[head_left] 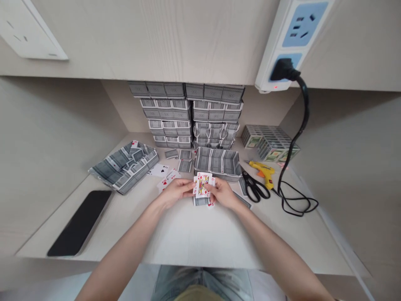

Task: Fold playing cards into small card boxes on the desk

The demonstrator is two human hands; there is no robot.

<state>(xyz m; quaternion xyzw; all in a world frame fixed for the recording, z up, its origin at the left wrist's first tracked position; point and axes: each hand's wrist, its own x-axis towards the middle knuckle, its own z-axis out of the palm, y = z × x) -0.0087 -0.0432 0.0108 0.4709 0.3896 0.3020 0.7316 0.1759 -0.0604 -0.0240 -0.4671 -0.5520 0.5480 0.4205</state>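
Note:
Both hands meet at the middle of the desk on a small bundle of playing cards (202,185) with a red face card on top. My left hand (176,191) pinches the bundle's left edge and my right hand (223,193) grips its right edge, fingers curled. More cards lie flat on the desk under the bundle (201,202). Just behind stands an open tray made of card backs (217,162). Loose cards (161,170) lie to the left of my hands.
A wall of stacked card-built trays (188,115) fills the back. Another card tray (125,165) sits left, a black phone (79,221) at front left. Scissors (254,187), a yellow glue gun (263,170) with black cord, and card blocks (271,142) lie right. A power strip (291,42) hangs above.

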